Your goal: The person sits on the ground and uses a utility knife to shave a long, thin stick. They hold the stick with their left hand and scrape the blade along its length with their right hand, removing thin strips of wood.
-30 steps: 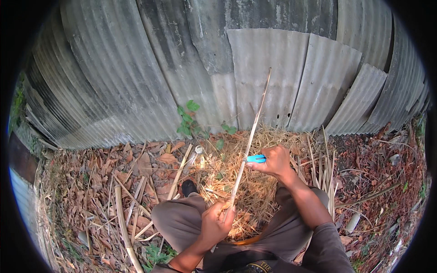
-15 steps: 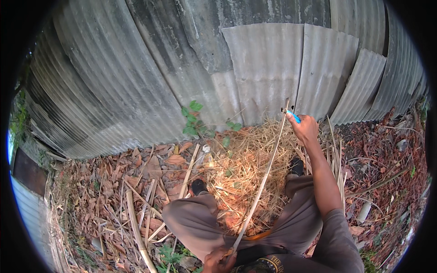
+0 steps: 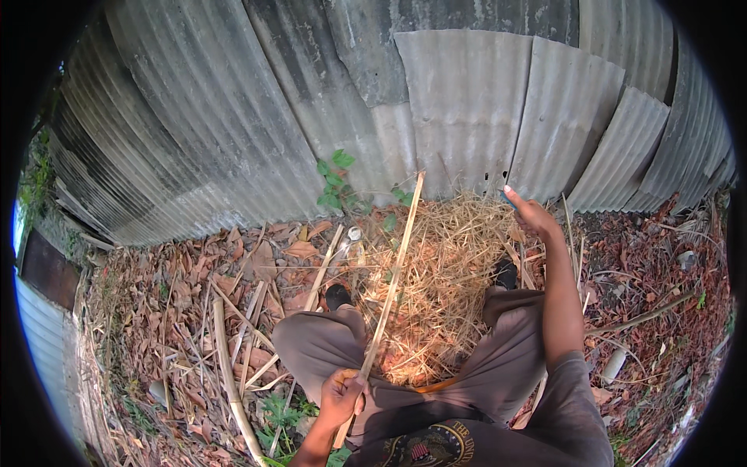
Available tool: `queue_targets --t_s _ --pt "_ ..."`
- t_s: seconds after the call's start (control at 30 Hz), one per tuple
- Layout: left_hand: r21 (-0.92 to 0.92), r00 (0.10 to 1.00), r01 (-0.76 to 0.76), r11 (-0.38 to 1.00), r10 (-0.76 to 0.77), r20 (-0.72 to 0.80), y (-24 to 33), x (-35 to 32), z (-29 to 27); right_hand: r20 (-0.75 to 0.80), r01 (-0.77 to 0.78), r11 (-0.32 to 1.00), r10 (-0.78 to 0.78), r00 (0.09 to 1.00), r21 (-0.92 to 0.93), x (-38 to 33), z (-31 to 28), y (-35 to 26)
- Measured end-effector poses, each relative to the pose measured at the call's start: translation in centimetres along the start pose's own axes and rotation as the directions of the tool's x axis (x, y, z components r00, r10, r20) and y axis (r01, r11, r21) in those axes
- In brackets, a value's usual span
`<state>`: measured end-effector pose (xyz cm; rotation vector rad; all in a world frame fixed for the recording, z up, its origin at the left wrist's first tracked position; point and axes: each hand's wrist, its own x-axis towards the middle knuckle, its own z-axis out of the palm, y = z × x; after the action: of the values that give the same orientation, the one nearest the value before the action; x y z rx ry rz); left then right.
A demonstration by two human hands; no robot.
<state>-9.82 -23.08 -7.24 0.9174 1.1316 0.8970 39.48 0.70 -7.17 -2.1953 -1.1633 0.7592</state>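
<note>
A long pale bamboo strip (image 3: pixel 395 276) slants up from my lap toward the metal wall, its far end free. Closed around its lower part is my left hand (image 3: pixel 342 395), near my left thigh. My right hand (image 3: pixel 537 219) is stretched out at the right, closed on a blue-handled knife (image 3: pixel 507 199); only a bit of blue shows, and the blade cannot be made out. The strip and the knife are well apart. Between my legs lies a heap of straw-coloured shavings (image 3: pixel 447 272).
A corrugated metal wall (image 3: pixel 467 109) stands across the far side, a leafy green plant (image 3: pixel 333 183) at its foot. Dry leaves (image 3: pixel 202 272) and loose sticks (image 3: pixel 226 366) cover the ground at left. A pale cylindrical object (image 3: pixel 614 364) lies at right.
The bamboo strip has swung left, away from the knife, which it met before. My left hand has moved up and left with it. My right hand has shifted slightly right, its wrist turned.
</note>
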Motion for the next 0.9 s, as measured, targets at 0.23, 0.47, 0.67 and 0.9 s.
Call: queue_targets --t_s 0.23,0.47,0.67,0.9 --pt "-0.200 0.996 -0.068 0.977 0.079 0.048 2.6 6.0 4.7 0.154 0.492 0.849 -0.469 0.870 -0.194 -6.9 3.7 -5.0" --pt "-0.400 0.991 -0.052 0.915 0.096 0.092 5.6 9.8 11.0 0.151 0.919 0.384 -0.907 0.393 -0.086 -12.9 7.7 -7.5" --pt "-0.572 0.980 0.002 0.820 0.111 0.163 6.8 9.9 13.2 0.011 0.909 0.408 -0.912 0.411 -0.085 -13.0 8.9 -6.7" --pt "-0.579 0.982 0.065 0.813 0.049 0.180 6.8 10.0 13.5 -0.101 0.907 0.398 -0.917 0.387 -0.139 -13.1 7.9 -6.5"
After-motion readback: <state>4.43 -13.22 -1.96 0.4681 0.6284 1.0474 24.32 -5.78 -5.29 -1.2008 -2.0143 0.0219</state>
